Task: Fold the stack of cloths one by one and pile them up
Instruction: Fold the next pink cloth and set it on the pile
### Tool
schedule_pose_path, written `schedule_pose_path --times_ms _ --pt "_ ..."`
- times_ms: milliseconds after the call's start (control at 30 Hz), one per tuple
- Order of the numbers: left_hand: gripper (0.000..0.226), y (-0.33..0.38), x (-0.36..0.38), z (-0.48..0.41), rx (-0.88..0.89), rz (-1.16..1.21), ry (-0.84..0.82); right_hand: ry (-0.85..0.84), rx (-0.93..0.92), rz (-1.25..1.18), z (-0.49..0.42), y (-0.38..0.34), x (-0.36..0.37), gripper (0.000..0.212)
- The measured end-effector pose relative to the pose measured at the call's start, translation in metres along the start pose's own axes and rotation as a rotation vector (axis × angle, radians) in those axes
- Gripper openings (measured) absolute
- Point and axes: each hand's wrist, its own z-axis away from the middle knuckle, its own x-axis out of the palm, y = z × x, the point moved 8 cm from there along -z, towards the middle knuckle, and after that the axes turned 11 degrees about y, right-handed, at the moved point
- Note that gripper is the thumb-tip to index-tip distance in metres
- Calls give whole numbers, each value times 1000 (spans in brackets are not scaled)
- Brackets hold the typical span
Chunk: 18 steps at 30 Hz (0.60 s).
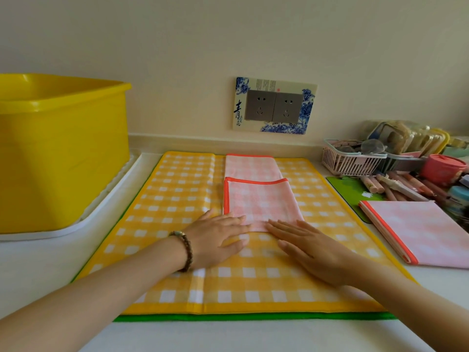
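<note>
Both hands, left [215, 237] and right [312, 252], lie flat with straight fingers on the pink cloth's [261, 199] six-o'clock edge, the folded pile [429, 229] at three o'clock.

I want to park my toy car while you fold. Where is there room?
The white counter in front of the green cloth edge is bare. So is the yellow checked cloth left of the pink cloth, beside the yellow tub. The far right is crowded: basket, pink sticks, folded pink pile.

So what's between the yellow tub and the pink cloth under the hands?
Head view: white tray edge, some counter, then yellow checked cloth.
</note>
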Motion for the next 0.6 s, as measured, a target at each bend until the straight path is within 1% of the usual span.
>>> schedule_pose_path --times_ms 133,267,400,467,533,600 --pt "51 -1 3 1 5 35 -2 -35 18 6 19 27 -4 55" --pt "49 -1 1 0 6 67 8 -67 68 1 35 49 -7 44" --pt "49 2 -3 -1 7 107 18 -100 108 -80 36 55 -10 46" --pt "50 2 -6 -2 -2 110 33 -62 136 -36 31 56 -19 46" --pt "50 3 -10 -2 -13 107 47 48 141 53 23 54 -32 50" --pt "52 5 -14 -5 -13 85 65 139 103 131 17 48 -40 54"
